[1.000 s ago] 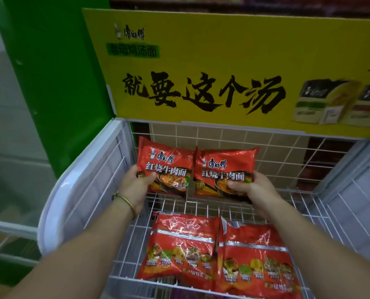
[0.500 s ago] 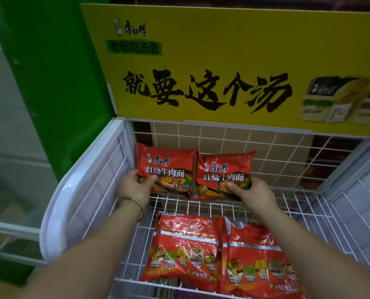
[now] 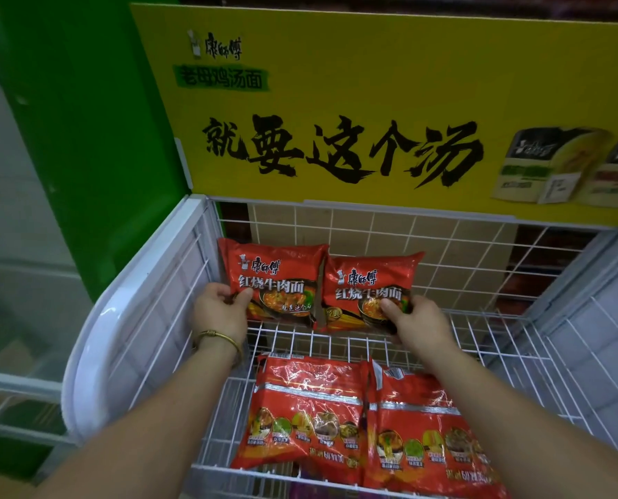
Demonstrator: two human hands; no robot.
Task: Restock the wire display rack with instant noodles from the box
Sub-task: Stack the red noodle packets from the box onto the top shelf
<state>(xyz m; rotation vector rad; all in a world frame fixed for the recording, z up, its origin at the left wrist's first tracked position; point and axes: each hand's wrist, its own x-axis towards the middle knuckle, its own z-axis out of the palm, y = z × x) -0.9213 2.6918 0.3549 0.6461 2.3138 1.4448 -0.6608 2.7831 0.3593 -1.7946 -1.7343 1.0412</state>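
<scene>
A shop aisle: a broad green wall panel (image 3: 66,138) rises up and left of both grips. A big yellow signboard with black brush lettering (image 3: 372,84) spans the view above them. Under the sign sits the white wire display rack (image 3: 516,336). Its back grid stands just behind the grips and its solid white plastic side wall (image 3: 95,354) curves just outside the left one.

Nearer the person than the grips, between the two forearms, two large red shiny noodle multipacks (image 3: 307,408) (image 3: 426,437) lie flat on the wire floor, side by side and touching.

At the back of the rack two smaller red instant-noodle packets stand upright, printed faces toward the camera, inner edges meeting. The left grip (image 3: 217,311) pinches the lower left corner of the left red noodle packet (image 3: 275,279), thumb on the front, fingers behind. The right grip (image 3: 422,325) pinches the lower right part of the right red noodle packet (image 3: 368,289) the same way. A thin gold bangle (image 3: 221,340) circles the wrist just below the left grip.
</scene>
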